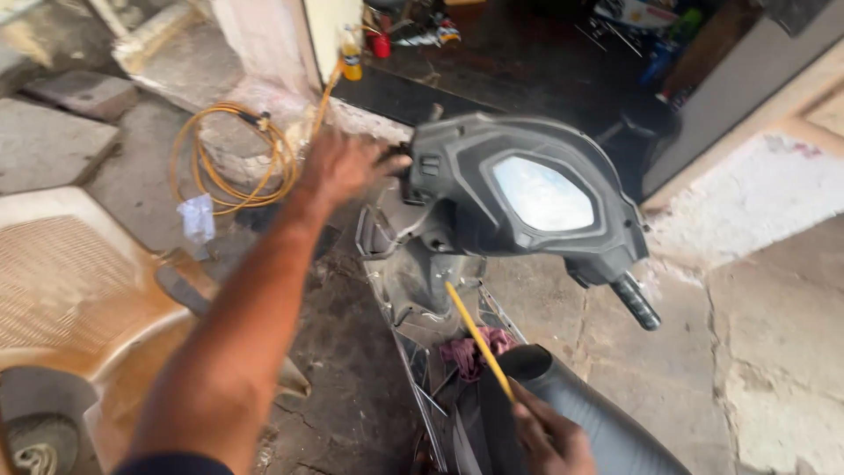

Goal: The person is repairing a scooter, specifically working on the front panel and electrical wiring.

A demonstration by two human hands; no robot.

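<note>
A grey scooter handlebar housing [527,189] with a pale instrument panel fills the middle of the head view. My left hand [343,165] reaches out and rests against the left end of the handlebar, fingers spread over the grip area. My right hand [549,440] is near the bottom, closed around a thin yellow-handled tool [479,339] that points up toward the scooter's open front floor area. A dark seat [598,413] lies beside that hand. A pinkish rag [470,352] sits in the stripped frame below the tool.
A tan plastic chair [79,299] stands at the left. A coiled yellow hose [233,158] lies on the concrete behind it. The right handlebar grip [635,301] sticks out over cracked floor. A dark doorway with cluttered shelves [545,44] is behind the scooter.
</note>
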